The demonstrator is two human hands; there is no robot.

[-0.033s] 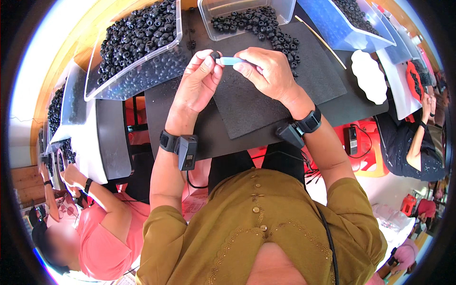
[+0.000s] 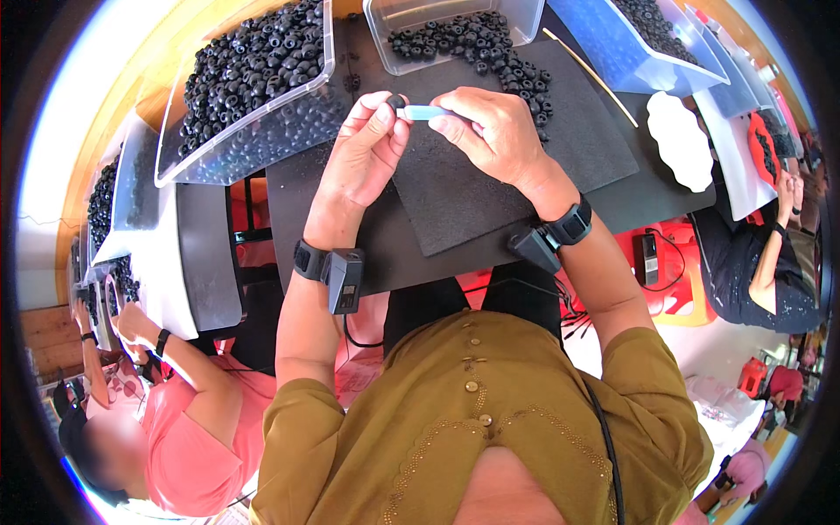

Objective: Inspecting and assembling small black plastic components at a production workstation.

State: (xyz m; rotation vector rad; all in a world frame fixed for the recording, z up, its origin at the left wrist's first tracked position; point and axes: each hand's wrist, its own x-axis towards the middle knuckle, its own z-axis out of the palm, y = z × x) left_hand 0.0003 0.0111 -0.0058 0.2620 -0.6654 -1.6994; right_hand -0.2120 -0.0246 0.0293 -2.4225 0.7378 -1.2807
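Left hand [image 2: 367, 153] pinches one black round piece [image 2: 396, 102], right hand [image 2: 500, 133] grips a light-blue tool [image 2: 427, 113] at it; so one's underway, can't tell if the loose pile [image 2: 528, 83]'s done.

Olive shirt [image 2: 534, 402], short sleeves [image 2: 302, 429], buttons [image 2: 472, 386], studded scalloped trim [image 2: 407, 469]; dark trousers [image 2: 427, 304]; black wrist straps [image 2: 308, 260], dark boxes [image 2: 347, 282] attached; black cable [image 2: 610, 437] down right side.

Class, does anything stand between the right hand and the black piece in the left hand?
Only the blue tool, held by the right hand, its end at the black piece; nothing else visible.
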